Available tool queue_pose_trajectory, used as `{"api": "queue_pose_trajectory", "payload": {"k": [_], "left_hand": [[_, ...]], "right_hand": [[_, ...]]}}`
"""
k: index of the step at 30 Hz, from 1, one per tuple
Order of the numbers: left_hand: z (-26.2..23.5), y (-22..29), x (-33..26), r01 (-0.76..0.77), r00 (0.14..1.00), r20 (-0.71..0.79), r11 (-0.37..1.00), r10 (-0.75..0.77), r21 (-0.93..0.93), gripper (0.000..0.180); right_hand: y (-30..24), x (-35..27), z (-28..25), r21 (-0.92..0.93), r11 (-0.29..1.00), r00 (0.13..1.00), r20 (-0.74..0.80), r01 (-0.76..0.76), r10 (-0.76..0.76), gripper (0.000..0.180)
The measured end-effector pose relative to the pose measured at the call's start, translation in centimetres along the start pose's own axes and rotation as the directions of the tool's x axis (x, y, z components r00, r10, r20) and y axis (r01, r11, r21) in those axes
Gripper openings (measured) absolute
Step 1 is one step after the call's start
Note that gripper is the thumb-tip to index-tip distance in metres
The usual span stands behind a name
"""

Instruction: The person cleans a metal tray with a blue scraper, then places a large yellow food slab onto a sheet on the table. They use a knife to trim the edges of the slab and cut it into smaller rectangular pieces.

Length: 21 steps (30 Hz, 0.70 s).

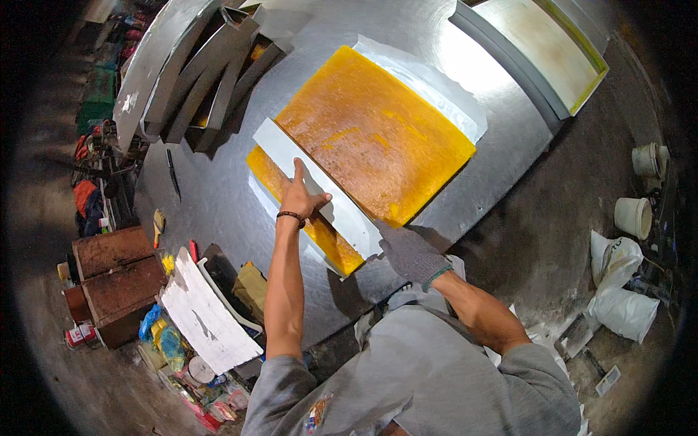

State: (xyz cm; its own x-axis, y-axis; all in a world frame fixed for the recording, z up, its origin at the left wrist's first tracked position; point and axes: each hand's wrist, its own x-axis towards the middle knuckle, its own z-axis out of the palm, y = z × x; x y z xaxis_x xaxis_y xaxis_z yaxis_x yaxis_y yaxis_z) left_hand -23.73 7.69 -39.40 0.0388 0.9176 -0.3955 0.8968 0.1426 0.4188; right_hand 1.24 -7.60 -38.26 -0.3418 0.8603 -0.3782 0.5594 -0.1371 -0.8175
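Wore a grey shirt [436,378], closest of all to the lens, and leaned from it over a steel worktop [218,203] toward a yellow slab [378,138]. Found that slab lying flat near the worktop's middle on a white sheet [436,80], bedded there probably to keep its sticky-looking underside off the metal. Had a long white strip [327,196] lying across the slab's near end, from one edge to the other. Pressed the bare left hand [302,195] down on the strip over the slab's left part, grip spread and flat, forefinger stretched along the strip, pinching nothing; seemingly held so to pin the strip against sliding. Set the gloved right hand [411,253] at the strip's end by the slab's nearest corner; could not tell the grip there, fingers hidden under the glove's back, though placed as if to steady that end. Saw a dark knife [173,173] on bare metal well left of the slab, out of the hands' way, and stacked metal trays [196,80] leaning beyond the slab's far left corner. Spotted a green-edged tray [545,51] just past the slab's far right side. Made out white buckets [634,216] and white sacks [622,309] on the floor well right of the slab, plus a white board [207,316] and rusty brown boxes [116,280] off the worktop's edge, to the slab's near left.
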Motion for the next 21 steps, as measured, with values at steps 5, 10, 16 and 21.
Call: {"api": "queue_pose_trajectory", "payload": {"k": [5,10,16,21], "left_hand": [[0.4,-0.9,0.7,-0.036,0.999,-0.005,0.999,0.036,-0.005,0.130],[0.1,-0.6,0.3,-0.003,1.000,0.014,1.000,0.003,-0.025,0.130],[0.0,0.4,0.4,0.001,1.000,0.003,0.998,-0.002,0.056,0.131],[0.3,-1.2,0.6,-0.022,1.000,0.005,1.000,0.022,-0.019,0.128]], "right_hand": [[0.3,0.9,0.5,-0.012,0.999,0.999,-0.030,0.044,-0.044,0.048],[-1.8,-3.0,-1.9,-0.033,0.997,0.996,0.062,-0.067,0.068,0.049],[0.5,-2.8,-0.7,-0.008,1.000,1.000,0.028,-0.013,0.013,0.049],[-0.4,-5.3,-1.4,-0.036,0.997,0.997,0.043,-0.062,0.064,0.051]]}}
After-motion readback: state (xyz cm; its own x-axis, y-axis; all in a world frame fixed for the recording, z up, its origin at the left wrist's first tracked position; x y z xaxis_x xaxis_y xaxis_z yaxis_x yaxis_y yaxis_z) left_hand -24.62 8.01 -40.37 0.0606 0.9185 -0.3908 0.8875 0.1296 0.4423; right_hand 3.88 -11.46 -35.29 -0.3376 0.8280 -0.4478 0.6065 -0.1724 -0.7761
